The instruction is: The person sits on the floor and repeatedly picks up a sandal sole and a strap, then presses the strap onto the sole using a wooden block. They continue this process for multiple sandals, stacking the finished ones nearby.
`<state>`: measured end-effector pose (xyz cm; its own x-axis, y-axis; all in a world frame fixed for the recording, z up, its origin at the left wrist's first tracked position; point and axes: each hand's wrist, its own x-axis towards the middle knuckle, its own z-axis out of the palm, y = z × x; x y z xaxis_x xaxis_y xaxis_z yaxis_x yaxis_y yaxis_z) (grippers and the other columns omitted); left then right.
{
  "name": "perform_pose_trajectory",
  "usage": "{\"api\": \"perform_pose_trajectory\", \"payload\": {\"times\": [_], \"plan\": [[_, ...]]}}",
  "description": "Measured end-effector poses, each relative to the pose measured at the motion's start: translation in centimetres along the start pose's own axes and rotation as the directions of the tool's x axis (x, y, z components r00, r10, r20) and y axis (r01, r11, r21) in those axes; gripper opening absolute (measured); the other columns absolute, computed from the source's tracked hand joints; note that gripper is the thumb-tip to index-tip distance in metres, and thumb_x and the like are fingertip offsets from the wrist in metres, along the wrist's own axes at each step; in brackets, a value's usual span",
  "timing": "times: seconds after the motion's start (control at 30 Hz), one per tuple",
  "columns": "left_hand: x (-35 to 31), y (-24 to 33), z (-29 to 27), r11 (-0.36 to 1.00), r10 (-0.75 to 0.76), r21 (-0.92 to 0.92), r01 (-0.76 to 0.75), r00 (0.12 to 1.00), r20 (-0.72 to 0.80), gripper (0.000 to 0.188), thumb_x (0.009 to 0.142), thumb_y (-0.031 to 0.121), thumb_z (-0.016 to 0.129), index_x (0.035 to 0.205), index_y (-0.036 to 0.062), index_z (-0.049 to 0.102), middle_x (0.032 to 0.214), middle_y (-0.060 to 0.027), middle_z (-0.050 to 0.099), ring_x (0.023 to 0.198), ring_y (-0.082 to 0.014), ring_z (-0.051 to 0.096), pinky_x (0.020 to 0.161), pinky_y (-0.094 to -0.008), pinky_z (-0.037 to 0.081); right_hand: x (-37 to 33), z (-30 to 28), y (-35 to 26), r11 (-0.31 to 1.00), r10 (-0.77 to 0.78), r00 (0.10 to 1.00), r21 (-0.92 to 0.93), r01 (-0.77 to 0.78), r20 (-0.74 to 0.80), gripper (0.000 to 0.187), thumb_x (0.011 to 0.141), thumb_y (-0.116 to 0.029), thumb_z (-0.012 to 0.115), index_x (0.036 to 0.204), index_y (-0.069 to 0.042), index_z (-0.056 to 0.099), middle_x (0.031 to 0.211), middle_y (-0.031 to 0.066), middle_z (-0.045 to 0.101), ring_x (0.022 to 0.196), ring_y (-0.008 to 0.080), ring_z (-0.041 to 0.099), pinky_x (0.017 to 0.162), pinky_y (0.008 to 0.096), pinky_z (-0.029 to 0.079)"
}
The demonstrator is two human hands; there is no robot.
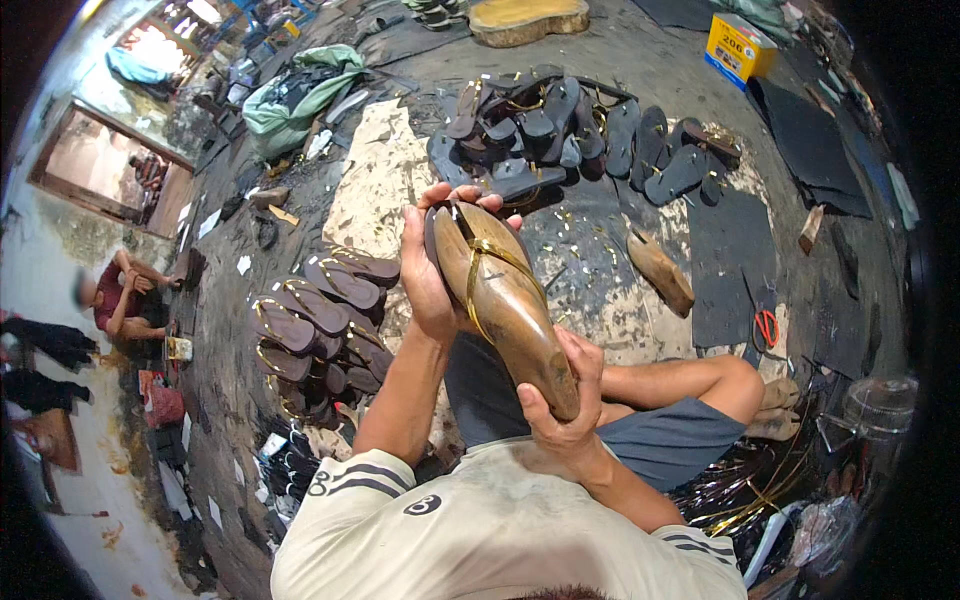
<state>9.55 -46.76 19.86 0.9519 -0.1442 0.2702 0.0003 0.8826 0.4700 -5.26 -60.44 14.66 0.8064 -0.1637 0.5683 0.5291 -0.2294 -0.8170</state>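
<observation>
A brown wooden shoe last is held up in front of my chest, toe end pointing away. Gold straps of a thong sandal cross over it, and the edge of the dark sole shows by the toe. My left hand is closed around the toe end, thumb at the side and fingertips over the far edge. Around the narrow heel end of the last, my right hand is wrapped. A second wooden last lies on the floor to the right.
Gold-strapped sandals are stacked at my left. Dark soles and sandals are heaped ahead. Red-handled scissors and a black sheet lie right, with a yellow-blue box beyond. Another person sits far left.
</observation>
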Motion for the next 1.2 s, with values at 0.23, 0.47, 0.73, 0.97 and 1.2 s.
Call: {"api": "perform_pose_trajectory", "payload": {"times": [0.23, 0.47, 0.73, 0.97, 1.2], "plan": [[-5.5, -2.5, -1.1, 0.759, 0.027, 0.638, 0.13, 0.973, -0.23, 0.088, 0.093, 0.046, 0.055, 0.153, 0.0069, 0.005, 0.135, -0.0171, 0.045, 0.122, -0.0274, 0.051, 0.102, -0.0433, 0.046, 0.3, -0.5, 1.8, 0.956, 0.021, 0.988, -0.293, 0.025, 0.154, 0.076, 0.076, -0.015, 0.083, 0.141, -0.002, 0.044, 0.13, 0.0216, 0.054, 0.118, 0.0362, 0.05, 0.102, 0.0462, 0.036], [-10.7, -4.0, -1.2, 0.679, -0.094, 0.698, 0.228, 0.97, -0.225, 0.093, 0.071, 0.025, 0.088, 0.13, 0.0126, 0.016, 0.13, -0.0156, 0.038, 0.122, -0.0239, 0.046, 0.105, -0.04, 0.04, 5.0, -4.0, 2.6, 0.99, 0.141, 0.917, -0.042, -0.135, 0.374, 0.061, 0.082, -0.03, 0.077, 0.132, -0.002, 0.055, 0.116, 0.0195, 0.056, 0.106, 0.0353, 0.055, 0.094, 0.0436, 0.044], [-14.4, -2.5, 1.6, 0.802, -0.335, 0.373, 0.467, 0.868, -0.366, 0.089, 0.073, 0.021, 0.082, 0.13, 0.017, 0.014, 0.131, -0.0174, 0.044, 0.122, -0.0255, 0.05, 0.103, -0.0417, 0.046, 5.5, -5.5, 1.4, 0.77, 0.381, 0.798, 0.317, -0.553, 0.468, 0.035, 0.097, -0.02, 0.063, 0.125, 0.001, 0.061, 0.105, 0.0116, 0.064, 0.097, 0.0208, 0.064, 0.083, 0.0329, 0.051], [-17.7, -1.4, 3.6, 0.894, -0.294, 0.147, 0.424, 0.8, -0.523, 0.1, 0.063, 0.046, 0.082, 0.135, 0.0212, 0.016, 0.138, -0.0175, 0.035, 0.13, -0.0346, 0.043, 0.108, -0.0478, 0.042, -3.1, -7.0, 0.2, 0.341, 0.573, 0.368, 0.195, -0.92, 0.732, 0.045, 0.104, -0.046, 0.046, 0.089, -0.005, 0.059, 0.076, -0.0012, 0.053, 0.069, 0.0067, 0.05, 0.063, 0.0217, 0.041], [-18.7, -0.1, 4.7, 0.922, -0.271, 0.102, 0.373, 0.81, -0.521, 0.108, 0.06, 0.046, 0.085, 0.14, 0.0222, 0.015, 0.138, -0.0167, 0.034, 0.131, -0.034, 0.041, 0.11, -0.0476, 0.039, -2.3, -7.2, -5.0, 0.027, 0.71, 0.218, 0.283, -0.959, 0.669, 0.042, 0.105, -0.042, 0.047, 0.079, -0.01, 0.055, 0.071, -0.0085, 0.046, 0.063, 0.0034, 0.037, 0.058, 0.0197, 0.032]]}}
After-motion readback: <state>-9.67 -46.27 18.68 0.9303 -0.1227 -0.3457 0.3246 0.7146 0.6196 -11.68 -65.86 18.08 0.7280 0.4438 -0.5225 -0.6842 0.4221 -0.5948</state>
